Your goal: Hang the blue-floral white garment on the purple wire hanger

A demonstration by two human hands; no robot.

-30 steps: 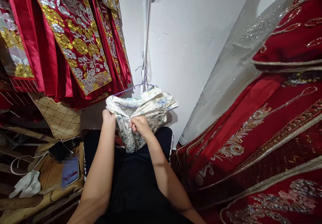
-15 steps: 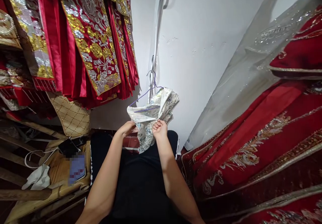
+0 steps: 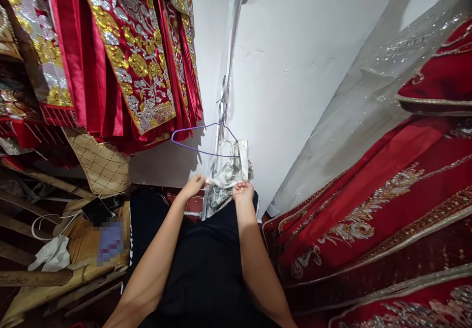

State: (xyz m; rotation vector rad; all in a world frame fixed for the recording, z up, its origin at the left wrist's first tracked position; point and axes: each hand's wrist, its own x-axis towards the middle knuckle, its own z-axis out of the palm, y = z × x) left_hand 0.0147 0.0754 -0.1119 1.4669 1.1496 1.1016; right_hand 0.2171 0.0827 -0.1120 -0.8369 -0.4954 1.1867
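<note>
Left hand (image 3: 194,186) now has one side of the floral garment (image 3: 221,183) off the hanger (image 3: 195,128) since the earlier frame, pinching its edge; right hand (image 3: 243,191) is closed on it nearby — the other side hangs on the wire, likely best eased gently.

Crumpled cloth on this garment (image 3: 222,196), smooth purple hanger (image 3: 199,151), red pleats (image 3: 98,92) gleaming like satin, and there, a wooden seat (image 3: 83,247)!
</note>
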